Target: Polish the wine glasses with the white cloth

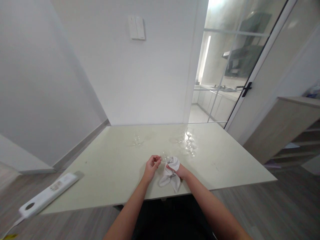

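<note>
My right hand [181,171] is closed on a white cloth [166,179], whose loose ends hang down near the table's front edge. Part of the cloth is bunched against a small clear glass [164,156], held low over the table. Curled fingers of my left hand [153,164] pinch the left side of that glass. Its transparent outline is faint, and the cloth hides its right end.
Several clear glasses [189,144] stand grouped on the pale table [120,166], right of centre. Another clear glass [137,139] stands farther left. A white power strip [50,193] lies over the table's left front edge. Behind are a wall and a glazed door [217,63].
</note>
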Demonstrator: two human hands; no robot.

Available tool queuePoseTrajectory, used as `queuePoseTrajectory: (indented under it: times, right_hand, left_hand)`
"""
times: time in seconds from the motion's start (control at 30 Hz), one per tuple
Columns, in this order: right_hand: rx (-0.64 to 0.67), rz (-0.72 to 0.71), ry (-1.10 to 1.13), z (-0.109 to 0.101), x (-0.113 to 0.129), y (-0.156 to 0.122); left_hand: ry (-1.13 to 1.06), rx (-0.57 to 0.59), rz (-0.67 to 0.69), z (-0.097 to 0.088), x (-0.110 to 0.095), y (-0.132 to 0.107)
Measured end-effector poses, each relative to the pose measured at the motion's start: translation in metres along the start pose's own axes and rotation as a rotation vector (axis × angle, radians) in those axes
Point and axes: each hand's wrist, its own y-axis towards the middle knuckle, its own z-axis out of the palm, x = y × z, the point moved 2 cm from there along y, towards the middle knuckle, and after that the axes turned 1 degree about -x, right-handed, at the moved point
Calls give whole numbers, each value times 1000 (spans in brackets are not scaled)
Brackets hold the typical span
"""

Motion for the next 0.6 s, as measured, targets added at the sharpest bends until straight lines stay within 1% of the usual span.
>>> queuePoseTrajectory:
  times: [0.07, 0.13, 0.23, 0.3, 0.47, 0.6]
  right_hand:
    - [84, -51, -91, 3, 4, -1]
    - [128, -79, -136, 4, 7, -1]
    - [157, -108, -167, 4, 6, 1]
    - [165, -112, -160, 3, 4, 3]
    - [165, -111, -169, 4, 3, 5]
    - [153, -141, -235, 8, 10, 3]
  left_hand:
    - [-19, 52, 27, -1, 1, 1]
    - [-27, 114, 56, -1, 1, 1]
    - [-11, 191, 102, 1, 1, 0]
    - [20, 225, 110, 2, 1, -1]
    - [92, 254, 67, 4, 5, -4]
    - [53, 235, 56, 4, 5, -2]
